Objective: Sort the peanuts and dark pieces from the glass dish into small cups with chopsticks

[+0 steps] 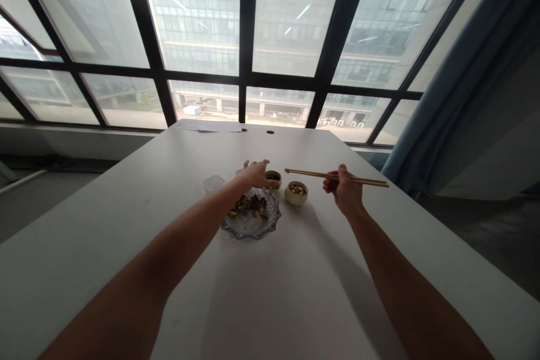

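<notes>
Right hand (343, 188) gripping chopsticks (337, 176); left hand (255, 173) touching a bowl (275, 179), grip I cannot tell.
I'm seeing its forearm hanging over the dish (248, 232), possibly knocking it.

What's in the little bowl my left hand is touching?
Only dark contents show at the open edge of the small bowl, too small to identify; the left hand covers the rest.

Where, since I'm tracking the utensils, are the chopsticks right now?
The chopsticks are right of centre in the head view, held in the right hand above the table, tips pointing left toward the small cream bowl.
</notes>
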{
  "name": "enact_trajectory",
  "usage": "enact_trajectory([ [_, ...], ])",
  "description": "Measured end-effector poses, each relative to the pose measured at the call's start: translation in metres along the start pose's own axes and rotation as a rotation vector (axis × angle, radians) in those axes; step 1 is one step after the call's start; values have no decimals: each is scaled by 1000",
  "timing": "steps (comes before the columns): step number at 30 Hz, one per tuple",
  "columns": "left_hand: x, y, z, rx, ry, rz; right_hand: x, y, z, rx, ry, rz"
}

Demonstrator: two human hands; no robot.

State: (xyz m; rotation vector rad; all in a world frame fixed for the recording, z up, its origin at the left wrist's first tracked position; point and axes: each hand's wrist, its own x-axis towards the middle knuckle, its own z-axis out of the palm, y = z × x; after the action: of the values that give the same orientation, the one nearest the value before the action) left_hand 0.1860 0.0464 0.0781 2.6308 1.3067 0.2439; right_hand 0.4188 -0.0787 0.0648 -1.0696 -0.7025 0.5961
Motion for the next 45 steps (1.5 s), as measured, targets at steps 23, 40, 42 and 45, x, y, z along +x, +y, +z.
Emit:
enact_trajectory([
  [23,-32,-67,-7,-1,281,166,-61,6,91,-319,-321,-401],
  [40,-62,-96,-11,-26,208,66,-80,-21,60,-470,-581,-139],
  [42,-85,-107,-6,-38,308,14,-83,-16,63,-480,-639,-160],
  [45,-115,-123,7,-75,439,-82,-85,-6,67,-484,-654,-269],
])
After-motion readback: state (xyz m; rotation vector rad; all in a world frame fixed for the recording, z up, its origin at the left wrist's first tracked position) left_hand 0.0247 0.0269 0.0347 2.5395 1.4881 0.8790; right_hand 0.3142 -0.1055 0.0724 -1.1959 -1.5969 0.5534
